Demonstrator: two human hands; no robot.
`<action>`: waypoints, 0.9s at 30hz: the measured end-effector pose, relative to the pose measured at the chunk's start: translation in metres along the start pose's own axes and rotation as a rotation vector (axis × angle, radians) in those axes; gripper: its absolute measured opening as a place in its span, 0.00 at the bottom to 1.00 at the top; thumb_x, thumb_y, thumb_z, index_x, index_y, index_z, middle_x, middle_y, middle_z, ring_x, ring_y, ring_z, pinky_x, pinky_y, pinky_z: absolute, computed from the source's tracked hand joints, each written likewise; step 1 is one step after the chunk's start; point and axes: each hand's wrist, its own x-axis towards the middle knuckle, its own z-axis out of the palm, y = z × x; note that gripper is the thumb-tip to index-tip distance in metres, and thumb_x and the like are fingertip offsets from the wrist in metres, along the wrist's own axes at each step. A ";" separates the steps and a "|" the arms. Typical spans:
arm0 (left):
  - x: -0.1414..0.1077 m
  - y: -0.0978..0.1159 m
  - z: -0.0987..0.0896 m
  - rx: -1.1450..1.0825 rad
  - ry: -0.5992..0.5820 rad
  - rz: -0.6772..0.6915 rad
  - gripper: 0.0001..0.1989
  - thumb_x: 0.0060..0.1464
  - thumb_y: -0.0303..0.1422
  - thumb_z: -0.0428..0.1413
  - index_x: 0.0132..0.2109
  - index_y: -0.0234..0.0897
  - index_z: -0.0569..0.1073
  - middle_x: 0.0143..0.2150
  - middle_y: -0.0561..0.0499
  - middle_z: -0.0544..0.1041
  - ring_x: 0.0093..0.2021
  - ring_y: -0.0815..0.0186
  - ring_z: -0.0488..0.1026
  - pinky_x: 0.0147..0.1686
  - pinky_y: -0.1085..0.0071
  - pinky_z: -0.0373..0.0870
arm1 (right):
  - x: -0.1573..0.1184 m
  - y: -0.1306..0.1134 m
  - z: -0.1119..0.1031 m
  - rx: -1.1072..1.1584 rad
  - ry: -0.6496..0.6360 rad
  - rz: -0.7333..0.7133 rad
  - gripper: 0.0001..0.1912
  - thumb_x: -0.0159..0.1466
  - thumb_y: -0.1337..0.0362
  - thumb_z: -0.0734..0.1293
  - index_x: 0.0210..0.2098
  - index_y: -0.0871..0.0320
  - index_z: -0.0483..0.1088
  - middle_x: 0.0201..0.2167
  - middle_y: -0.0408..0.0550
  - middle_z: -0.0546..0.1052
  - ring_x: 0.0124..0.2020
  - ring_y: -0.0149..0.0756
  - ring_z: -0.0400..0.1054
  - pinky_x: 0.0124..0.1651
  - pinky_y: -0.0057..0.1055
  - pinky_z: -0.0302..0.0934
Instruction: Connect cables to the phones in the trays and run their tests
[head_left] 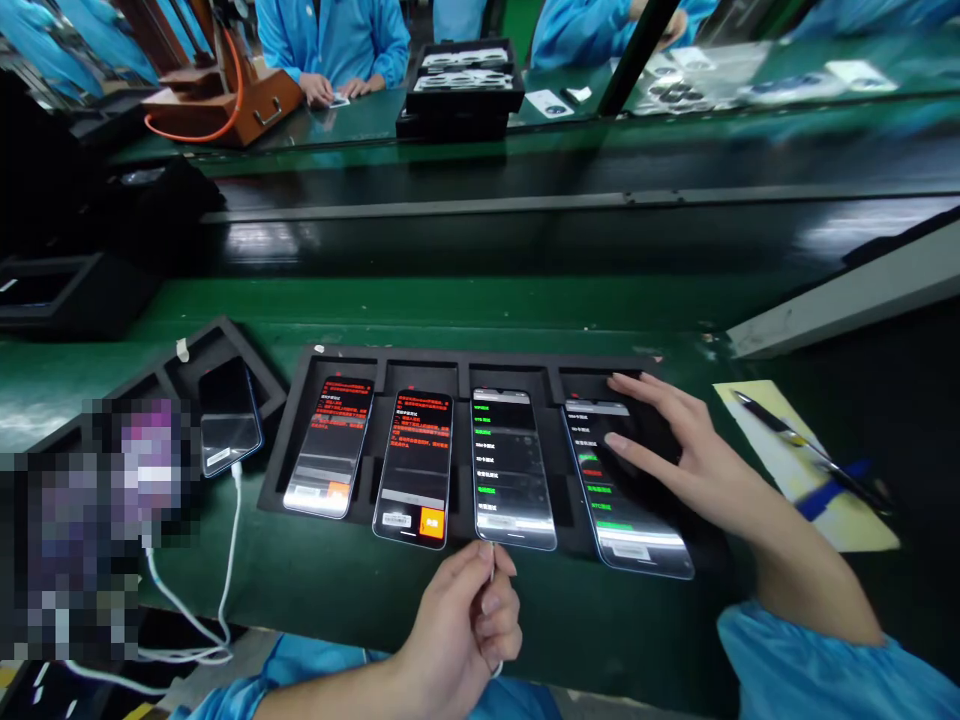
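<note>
My left hand point(466, 612) is closed in a pinch on a thin white cable point(493, 572), mostly hidden by the fingers, at the bottom edge of the third phone point(514, 470). That phone's screen lists white and green lines. My right hand point(686, 450) is spread over the right end of the black foam tray point(330, 362), its thumb at the screen of the fourth phone point(626, 490), which shows white, green and red lines. Further left in the tray, the first phone point(328, 450) and second phone point(412, 470) show red text and an orange button.
Another foam tray point(225, 335) at left holds a phone point(230, 415) with a white charging cable point(234, 540) plugged in. A pen point(772, 420) lies on yellow paper point(750, 400) at right. Beyond the dark conveyor point(420, 240), people in blue work around a stacked black tray point(465, 95).
</note>
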 end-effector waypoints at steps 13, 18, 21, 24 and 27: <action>0.002 -0.006 0.001 0.011 0.042 0.037 0.36 0.37 0.54 0.79 0.38 0.36 0.69 0.23 0.63 0.58 0.24 0.77 0.48 0.25 0.74 0.41 | -0.005 0.008 -0.001 -0.077 -0.009 -0.047 0.40 0.65 0.27 0.64 0.71 0.32 0.60 0.77 0.50 0.57 0.80 0.60 0.44 0.77 0.67 0.46; 0.003 -0.007 0.003 0.020 0.048 0.038 0.38 0.34 0.57 0.79 0.37 0.37 0.67 0.23 0.63 0.57 0.23 0.77 0.46 0.25 0.74 0.40 | -0.005 0.010 -0.002 -0.075 -0.040 -0.032 0.39 0.67 0.29 0.65 0.72 0.31 0.58 0.78 0.47 0.55 0.80 0.61 0.45 0.78 0.65 0.47; 0.003 -0.007 0.003 0.027 0.048 0.039 0.39 0.34 0.57 0.78 0.37 0.37 0.67 0.23 0.63 0.57 0.23 0.77 0.46 0.25 0.73 0.40 | -0.005 0.010 -0.002 -0.069 -0.033 -0.041 0.38 0.66 0.29 0.65 0.71 0.30 0.59 0.78 0.46 0.56 0.80 0.60 0.44 0.78 0.65 0.47; 0.004 -0.008 0.003 0.026 0.050 0.038 0.39 0.35 0.57 0.78 0.38 0.37 0.67 0.23 0.63 0.58 0.23 0.77 0.46 0.25 0.73 0.40 | -0.005 0.009 0.000 -0.065 -0.023 -0.035 0.37 0.67 0.30 0.64 0.71 0.31 0.59 0.77 0.46 0.57 0.80 0.60 0.46 0.77 0.65 0.47; 0.005 -0.008 0.002 0.027 0.041 0.031 0.39 0.35 0.57 0.78 0.37 0.38 0.66 0.23 0.63 0.57 0.23 0.76 0.47 0.26 0.73 0.41 | -0.004 0.008 0.002 -0.073 -0.009 -0.021 0.34 0.69 0.31 0.62 0.71 0.32 0.60 0.77 0.47 0.59 0.79 0.58 0.47 0.78 0.64 0.47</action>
